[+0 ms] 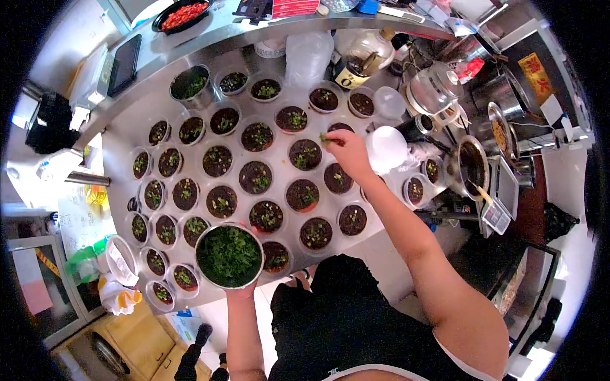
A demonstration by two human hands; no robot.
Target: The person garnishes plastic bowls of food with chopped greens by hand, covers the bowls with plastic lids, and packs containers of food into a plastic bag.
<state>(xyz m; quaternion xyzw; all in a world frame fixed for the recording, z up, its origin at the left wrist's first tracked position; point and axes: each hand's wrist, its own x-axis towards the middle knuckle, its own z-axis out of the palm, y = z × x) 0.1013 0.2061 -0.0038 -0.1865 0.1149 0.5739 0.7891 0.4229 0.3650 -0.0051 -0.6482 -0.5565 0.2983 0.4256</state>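
Note:
My left hand (240,291) holds a round metal bowl (199,259) full of chopped green leaves (229,254) at the near edge of the steel counter, its fingers mostly hidden under and behind the bowl. My right hand (346,151) is raised over the back right of the cup rows, fingertips pinched on a small bit of green leaves (325,138). Below and around it stand many clear plastic cups with dark contents. One cup (305,154) with green bits on top is just left of the hand; another (338,178) sits below it.
White round lids (386,150) lie right of my right hand. A metal pot (190,86) with greens stands at the back left, an oil jug (362,60) at the back. Pots (470,166) and a glass kettle (435,86) crowd the right. Another person's legs (190,359) show below.

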